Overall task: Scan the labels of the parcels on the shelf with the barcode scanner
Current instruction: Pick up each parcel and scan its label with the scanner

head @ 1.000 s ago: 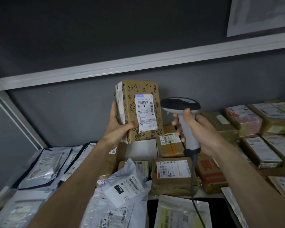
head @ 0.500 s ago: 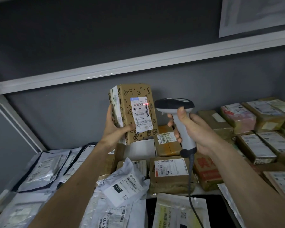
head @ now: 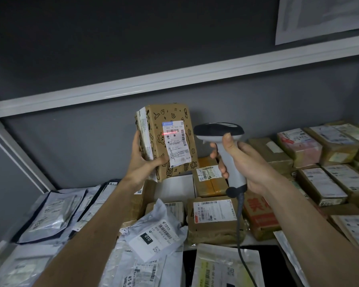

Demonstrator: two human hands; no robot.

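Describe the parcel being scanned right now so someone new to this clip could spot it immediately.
Start at the white shelf rail crossing the grey wall; just below its middle, the left hand holds up a cardboard box beside the barcode scanner. Unlike the parcels lying flat below, it stands upright, is printed with black cartoon doodles, and shows a red scan line on its label.

A dark grey wall (head: 91,48) ran behind everything, dimly lit. A white shelf rail (head: 174,81) crossed it at a slant, rising to the right, with a paler grey back panel (head: 81,146) below. A white upright post (head: 19,158) slanted down on the left. A pale sheet of paper (head: 319,17) hung at the upper right.
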